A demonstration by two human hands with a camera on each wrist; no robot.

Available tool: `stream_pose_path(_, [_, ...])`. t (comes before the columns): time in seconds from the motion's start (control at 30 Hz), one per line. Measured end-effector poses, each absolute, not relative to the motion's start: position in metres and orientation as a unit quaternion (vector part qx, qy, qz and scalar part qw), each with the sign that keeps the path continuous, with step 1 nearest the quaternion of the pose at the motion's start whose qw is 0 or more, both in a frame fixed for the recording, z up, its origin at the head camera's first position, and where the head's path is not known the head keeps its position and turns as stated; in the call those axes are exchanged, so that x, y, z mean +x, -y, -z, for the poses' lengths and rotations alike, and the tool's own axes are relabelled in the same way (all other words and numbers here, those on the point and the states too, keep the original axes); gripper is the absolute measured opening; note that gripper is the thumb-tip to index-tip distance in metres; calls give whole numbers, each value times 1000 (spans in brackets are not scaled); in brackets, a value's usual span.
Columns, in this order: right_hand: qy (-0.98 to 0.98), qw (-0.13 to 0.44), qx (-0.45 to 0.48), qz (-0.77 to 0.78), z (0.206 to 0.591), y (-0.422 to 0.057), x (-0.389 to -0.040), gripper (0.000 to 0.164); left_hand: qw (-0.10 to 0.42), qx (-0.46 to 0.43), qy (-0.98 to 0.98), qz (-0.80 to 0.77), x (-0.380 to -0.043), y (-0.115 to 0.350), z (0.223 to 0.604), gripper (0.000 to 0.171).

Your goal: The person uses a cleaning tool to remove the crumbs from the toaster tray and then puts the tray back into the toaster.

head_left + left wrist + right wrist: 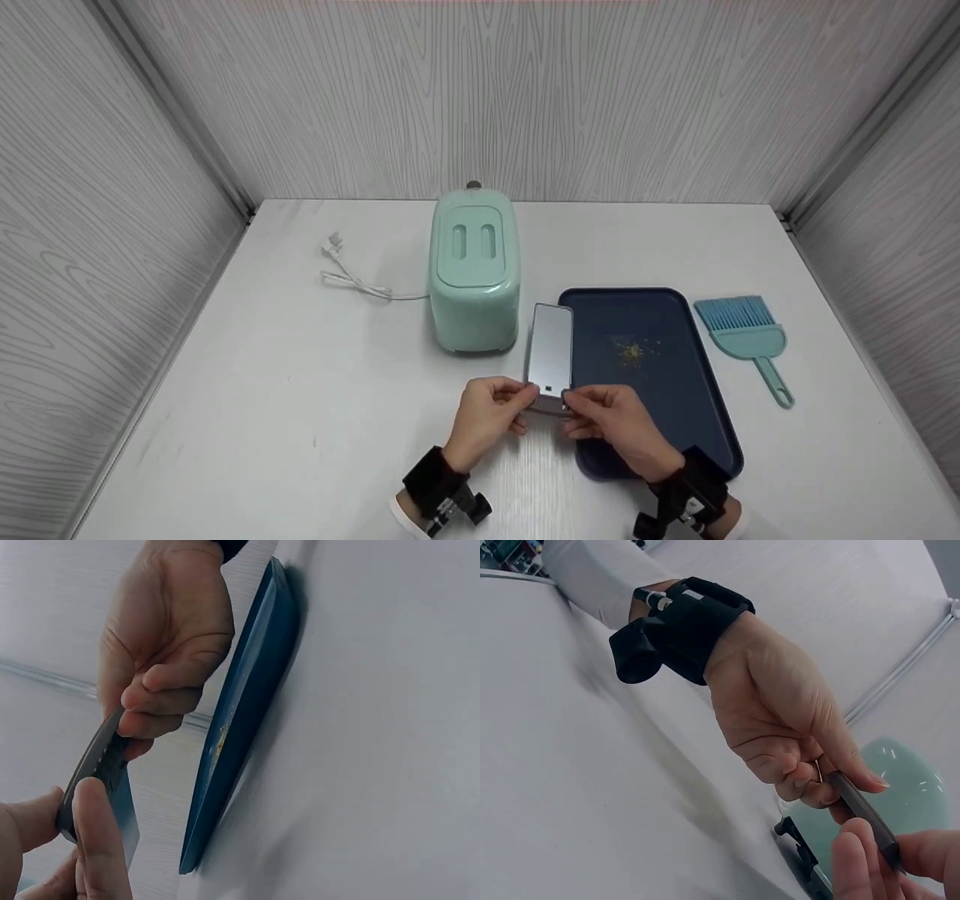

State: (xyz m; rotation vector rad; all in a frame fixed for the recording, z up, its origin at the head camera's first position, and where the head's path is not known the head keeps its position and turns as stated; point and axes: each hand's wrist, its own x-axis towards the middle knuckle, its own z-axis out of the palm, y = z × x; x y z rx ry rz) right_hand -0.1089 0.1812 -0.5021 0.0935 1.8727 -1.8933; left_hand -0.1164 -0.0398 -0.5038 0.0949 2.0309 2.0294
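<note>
Both hands hold the near end of a flat metal crumb tray with a grey front edge. My left hand pinches its left corner between thumb and fingers. On the right corner, my right hand pinches in the same way. The grey edge shows between both hands in the left wrist view. The crumb tray lies just right of a mint-green toaster and beside the left rim of a dark blue tray. Yellowish crumbs are scattered on the blue tray.
To the right of the blue tray lies a teal brush and dustpan set. A white power cord with a plug runs left from the toaster. Grey wood-grain panels enclose the white table at the back and sides.
</note>
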Motion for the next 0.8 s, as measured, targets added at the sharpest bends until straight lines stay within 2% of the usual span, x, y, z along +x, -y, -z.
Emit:
stream_pose_path(0.3, [-662, 278, 39, 695, 491, -184, -99, 44, 49, 88, -757, -646, -119, 57, 493, 30])
stream_pose_path(0.43, [-655, 300, 25, 693, 489, -184, -91, 38, -31, 112, -794, -597, -121, 71, 480, 29])
stream_pose_path(0.6, [-646, 321, 3, 693, 494, -181, -80, 44, -138, 127, -801, -568, -125, 89, 462, 26])
stream_pose_path(0.8, [-651, 317, -5, 689, 502, -172, -72, 44, -244, 146, -796, -534, -133, 106, 445, 28])
